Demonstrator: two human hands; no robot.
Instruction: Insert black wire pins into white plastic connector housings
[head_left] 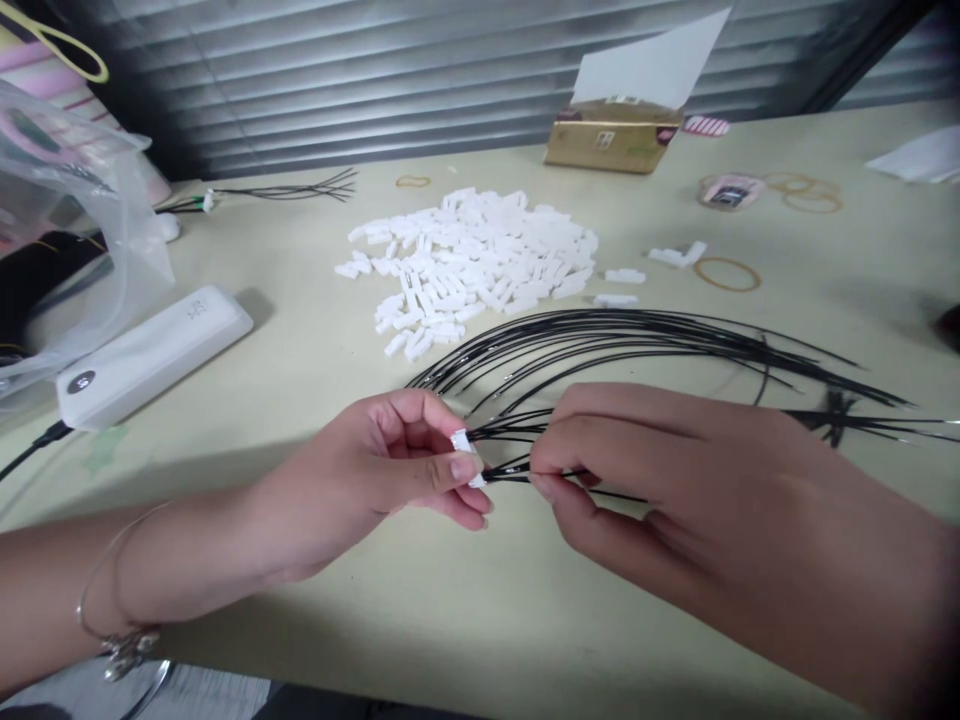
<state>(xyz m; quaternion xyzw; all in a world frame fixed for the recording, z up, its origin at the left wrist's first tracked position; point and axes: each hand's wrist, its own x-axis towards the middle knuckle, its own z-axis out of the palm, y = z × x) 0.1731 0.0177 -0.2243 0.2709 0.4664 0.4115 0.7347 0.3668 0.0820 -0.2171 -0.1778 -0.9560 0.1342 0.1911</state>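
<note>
Between the thumb and fingers of my left hand (405, 455) is a small white connector housing (469, 458). Several black wires (514, 425) run out of its right side. My right hand (637, 450) is closed in a pinch on a black wire (517, 470) just right of the housing; its fingers partly hide the wires. Behind both hands a bundle of loose black wires (637, 325) with bare metal ends curves across the table. Beyond it lies a heap of white connector housings (495, 250), with a few strays to its right.
At left, a white power bank (154, 358) with a plugged cable lies beside a clear plastic bag (127, 220). A wired connector (208, 200) is at the back left. An open gold box (611, 140) stands near the blinds. Rubber bands (727, 274) lie at right.
</note>
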